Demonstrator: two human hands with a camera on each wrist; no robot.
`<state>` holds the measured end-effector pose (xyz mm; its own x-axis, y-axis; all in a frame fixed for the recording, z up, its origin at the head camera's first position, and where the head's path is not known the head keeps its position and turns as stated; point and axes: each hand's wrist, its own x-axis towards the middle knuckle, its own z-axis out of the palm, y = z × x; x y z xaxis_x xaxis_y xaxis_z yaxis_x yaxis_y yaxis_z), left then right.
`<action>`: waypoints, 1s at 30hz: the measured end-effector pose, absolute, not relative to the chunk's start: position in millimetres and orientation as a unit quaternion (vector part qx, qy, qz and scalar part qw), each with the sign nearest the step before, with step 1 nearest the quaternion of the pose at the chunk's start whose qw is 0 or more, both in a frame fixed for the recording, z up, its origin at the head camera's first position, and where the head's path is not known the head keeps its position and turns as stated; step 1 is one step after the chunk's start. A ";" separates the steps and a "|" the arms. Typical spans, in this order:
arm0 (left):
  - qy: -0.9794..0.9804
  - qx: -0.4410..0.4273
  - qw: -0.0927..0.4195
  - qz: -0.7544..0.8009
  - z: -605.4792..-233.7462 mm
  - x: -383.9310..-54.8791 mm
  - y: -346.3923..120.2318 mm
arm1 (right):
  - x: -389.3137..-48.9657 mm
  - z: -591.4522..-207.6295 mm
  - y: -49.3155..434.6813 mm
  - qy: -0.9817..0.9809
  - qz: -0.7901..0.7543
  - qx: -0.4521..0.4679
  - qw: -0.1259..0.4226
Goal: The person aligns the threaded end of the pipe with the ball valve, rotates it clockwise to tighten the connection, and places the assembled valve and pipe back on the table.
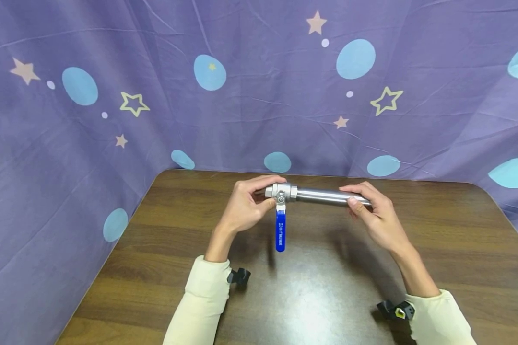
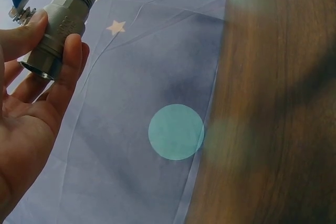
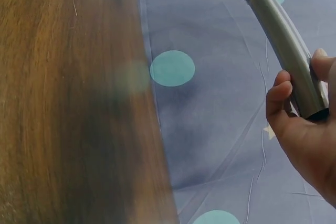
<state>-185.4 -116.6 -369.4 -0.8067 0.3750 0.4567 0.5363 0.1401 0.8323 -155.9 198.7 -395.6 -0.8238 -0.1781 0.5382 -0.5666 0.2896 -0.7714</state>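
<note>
Left grip point(image 1: 247, 203): thumb and fingers round ball valve point(image 1: 287, 191) | right grip point(image 1: 377, 219): holds free end of metal pipe point(image 1: 321, 196) | valve and pipe joined, aloft over worktop point(image 1: 328, 273) (blue lever point(image 1: 280, 232) crosswise to pipe) | purple cloth point(image 1: 250, 124) with stars, blue spots behind.

Brown table point(image 1: 168, 230), purple curtain point(image 1: 246, 124) — starred, spotted

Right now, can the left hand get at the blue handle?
Probably yes: the left hand grips the valve close to where the blue handle joins it, and nothing visible covers the handle's blue part. That hand may have to loosen its hold first.
</note>
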 end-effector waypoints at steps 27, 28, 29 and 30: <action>-0.754 -0.298 0.059 -0.582 -369.0 -185.8 -117.8 | -156.1 -393.5 198.5 -0.783 0.517 0.273 0.213; -0.755 -0.296 0.057 -0.582 -368.9 -185.7 -118.0 | -156.3 -393.5 198.4 -0.782 0.517 0.275 0.214; -0.756 -0.294 0.055 -0.583 -368.9 -185.6 -118.3 | -156.4 -393.4 198.2 -0.781 0.517 0.277 0.217; -0.756 -0.292 0.052 -0.584 -368.7 -185.5 -118.5 | -156.7 -393.3 198.0 -0.779 0.516 0.279 0.221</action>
<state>-185.5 -118.5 -368.7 -0.8243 0.3802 0.4195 0.5020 0.1483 0.8521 -156.7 198.0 -393.3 -0.7465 -0.2080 0.6320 -0.6630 0.3119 -0.6805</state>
